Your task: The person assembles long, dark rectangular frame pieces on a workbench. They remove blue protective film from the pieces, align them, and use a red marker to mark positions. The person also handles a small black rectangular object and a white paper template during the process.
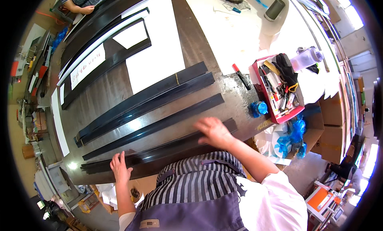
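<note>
Head view: from where I stand, the pile of dark strips [159, 154] lies along the near edge of the bench [113, 91]. The left hand [121, 169], fingers spread, is at the pile's left end; the right hand [215, 132], fingers also parted, is over it toward the right end. I can't tell whether either presses down. Strips this long probably handle best with hands well apart and ends level. Just beyond, a single strip [159, 125] and a tied bundle [145, 98] could snag; a red box [285, 118] crowds the right edge.
</note>
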Available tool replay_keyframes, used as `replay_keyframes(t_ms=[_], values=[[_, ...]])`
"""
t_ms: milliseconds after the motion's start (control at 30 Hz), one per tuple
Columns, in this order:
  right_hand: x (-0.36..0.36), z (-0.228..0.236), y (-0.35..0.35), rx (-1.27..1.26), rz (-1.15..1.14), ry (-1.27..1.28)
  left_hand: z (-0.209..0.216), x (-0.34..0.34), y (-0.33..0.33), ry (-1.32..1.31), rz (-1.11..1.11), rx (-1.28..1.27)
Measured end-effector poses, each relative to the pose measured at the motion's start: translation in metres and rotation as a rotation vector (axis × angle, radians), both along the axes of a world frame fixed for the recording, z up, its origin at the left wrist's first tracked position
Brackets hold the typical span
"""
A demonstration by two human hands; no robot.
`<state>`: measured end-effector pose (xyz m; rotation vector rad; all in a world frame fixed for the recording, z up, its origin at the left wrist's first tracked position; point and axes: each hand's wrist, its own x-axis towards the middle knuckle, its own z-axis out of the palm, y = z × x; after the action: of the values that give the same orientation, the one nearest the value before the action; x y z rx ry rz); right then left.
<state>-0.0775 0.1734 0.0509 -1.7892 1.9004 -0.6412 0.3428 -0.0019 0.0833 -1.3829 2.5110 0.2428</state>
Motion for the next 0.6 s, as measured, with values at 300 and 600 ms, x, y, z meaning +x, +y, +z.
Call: replay_keyframes(t_ms=[300,600], values=[[-0.152,-0.067,-0.013,0.031,-0.479,0.279,-0.005,-0.256,0.029,0.523,-0.433,0.193],[-0.109,-0.039,0.005,-0.223,-0.507,0.030,-0.071,-0.344,0.021,0.599,-0.492,0.326]])
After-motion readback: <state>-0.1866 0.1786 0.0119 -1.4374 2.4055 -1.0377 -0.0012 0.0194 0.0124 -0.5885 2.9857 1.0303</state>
